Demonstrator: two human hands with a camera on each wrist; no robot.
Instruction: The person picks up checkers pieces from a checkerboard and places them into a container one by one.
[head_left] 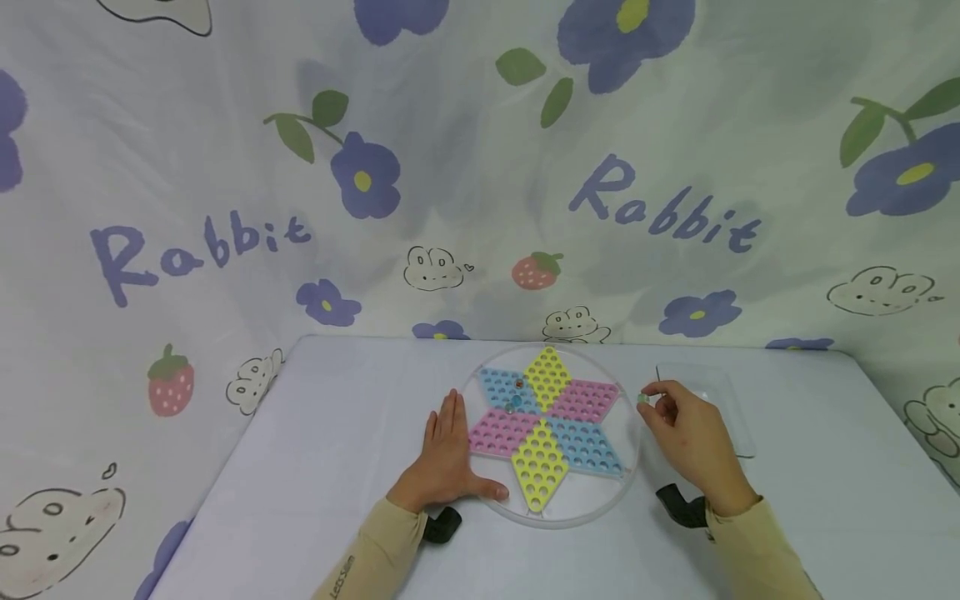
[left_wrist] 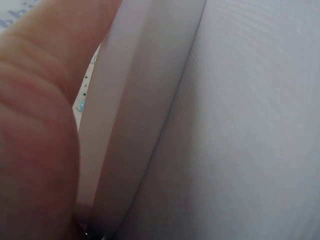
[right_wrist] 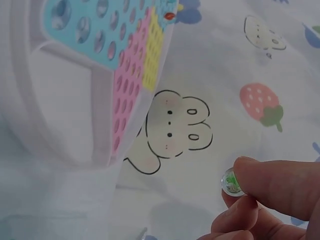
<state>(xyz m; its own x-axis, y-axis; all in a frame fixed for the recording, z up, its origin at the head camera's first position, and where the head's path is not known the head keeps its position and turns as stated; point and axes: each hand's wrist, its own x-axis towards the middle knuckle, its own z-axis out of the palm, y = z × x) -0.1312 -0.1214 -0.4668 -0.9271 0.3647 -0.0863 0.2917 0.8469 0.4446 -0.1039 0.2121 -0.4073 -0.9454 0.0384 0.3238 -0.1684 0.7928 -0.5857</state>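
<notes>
A round Chinese checkers board (head_left: 588, 492) with a star of pink, yellow and blue hole fields lies on the table. Along its left rim rests my left hand (head_left: 444, 458), fingers straight and thumb spread toward the front edge. Thumb and fingertips of my right hand (head_left: 686, 429) pinch a clear glass marble (right_wrist: 231, 183) with a green core, just off the board's right rim. In the upper left blue field sit a red-tinted marble (head_left: 519, 384), a blue marble (head_left: 516, 401) and a pale marble (head_left: 509, 408).
Behind the right hand lies a clear plastic tray (head_left: 720, 383), partly covered by it. The white table (head_left: 300, 500) meets a hanging cloth (head_left: 465, 167) printed with flowers and rabbits at its back edge. A dark wrist camera mount (head_left: 681, 506) hangs below the right wrist.
</notes>
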